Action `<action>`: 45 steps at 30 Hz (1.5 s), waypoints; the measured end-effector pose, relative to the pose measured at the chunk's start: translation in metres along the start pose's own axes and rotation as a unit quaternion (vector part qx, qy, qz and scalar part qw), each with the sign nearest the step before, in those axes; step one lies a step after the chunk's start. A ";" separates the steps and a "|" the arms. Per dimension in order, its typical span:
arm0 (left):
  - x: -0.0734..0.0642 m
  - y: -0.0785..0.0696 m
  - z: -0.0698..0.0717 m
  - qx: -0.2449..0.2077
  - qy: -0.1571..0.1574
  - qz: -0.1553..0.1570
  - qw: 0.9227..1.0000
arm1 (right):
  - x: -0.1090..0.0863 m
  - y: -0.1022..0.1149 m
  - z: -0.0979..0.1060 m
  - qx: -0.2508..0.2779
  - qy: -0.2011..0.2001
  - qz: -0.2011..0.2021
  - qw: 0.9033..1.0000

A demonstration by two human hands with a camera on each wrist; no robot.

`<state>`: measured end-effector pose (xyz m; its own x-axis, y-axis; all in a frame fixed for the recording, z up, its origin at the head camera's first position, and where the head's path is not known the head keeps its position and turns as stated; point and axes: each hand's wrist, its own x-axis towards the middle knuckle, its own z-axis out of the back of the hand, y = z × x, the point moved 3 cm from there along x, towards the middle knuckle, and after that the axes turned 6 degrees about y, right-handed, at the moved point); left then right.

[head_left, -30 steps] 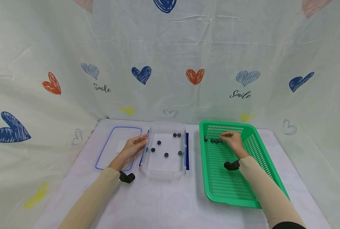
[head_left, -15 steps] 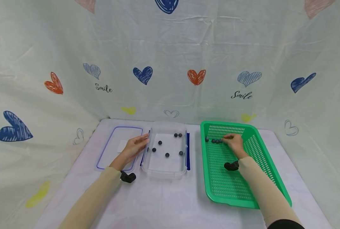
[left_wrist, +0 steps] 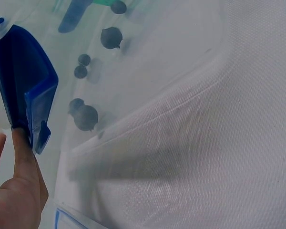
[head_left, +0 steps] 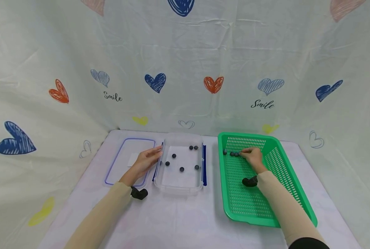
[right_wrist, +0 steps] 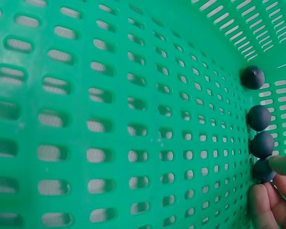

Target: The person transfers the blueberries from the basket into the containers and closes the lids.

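My right hand (head_left: 255,159) reaches into the green basket (head_left: 221,176) at its far side. In the right wrist view, thumb and fingers pinch a small dark ball (right_wrist: 263,170), partly hidden by them. Beside it against the basket wall stand other dark balls (right_wrist: 262,145) in a row. My left hand (head_left: 144,160) rests its straight fingers along the left side of a clear plastic box (head_left: 178,190). In the left wrist view, a fingertip touches the box's blue latch (left_wrist: 44,93). Several dark balls (head_left: 182,169) lie scattered inside the box; a few show a small pointed nub (left_wrist: 111,37).
A clear lid with a blue rim (head_left: 114,161) lies flat left of the box, partly under my left forearm. Another blue latch (head_left: 204,166) hangs on the box's right side. A white cloth covers the table (head_left: 172,221); a heart-printed sheet (head_left: 185,52) hangs behind.
My right hand has lowered slightly and shifted left, its fingertips closing in at the end of the row of balls. The left hand stays at the box's side.
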<state>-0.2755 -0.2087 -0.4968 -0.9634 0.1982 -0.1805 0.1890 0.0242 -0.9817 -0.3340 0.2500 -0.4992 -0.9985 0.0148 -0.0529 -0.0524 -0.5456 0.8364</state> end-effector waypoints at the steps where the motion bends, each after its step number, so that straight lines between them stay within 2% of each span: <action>1: 0.000 0.000 0.000 0.001 0.000 0.000 1.000 | -0.001 0.001 0.000 -0.002 0.001 0.001 1.000; 13: -0.003 0.005 -0.001 -0.001 -0.007 0.003 1.000 | -0.005 0.002 -0.003 -0.015 -0.003 -0.003 1.000; 23: -0.004 0.005 0.000 -0.001 0.000 0.000 1.000 | -0.003 0.001 0.005 0.053 -0.001 -0.004 0.999; 29: -0.003 0.005 0.001 0.003 -0.002 0.001 1.000 | -0.003 0.001 0.010 0.070 0.006 -0.030 0.997; 34: -0.003 0.004 0.000 0.003 0.000 0.001 1.000 | -0.003 0.003 0.016 0.113 0.004 -0.038 0.993; 37: -0.003 0.002 0.000 0.002 0.001 0.000 1.000 | -0.004 0.004 0.020 0.115 0.005 -0.049 0.992; 45: -0.002 -0.001 0.000 0.007 0.003 0.000 1.000 | -0.008 0.009 0.027 0.158 0.022 -0.040 0.986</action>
<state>-0.2736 -0.2088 -0.4959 -0.9620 0.2045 -0.1812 0.1872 0.0105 -0.9823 -0.3271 0.2676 -0.4765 -0.9896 0.0066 -0.1439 -0.1408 -0.2554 0.9565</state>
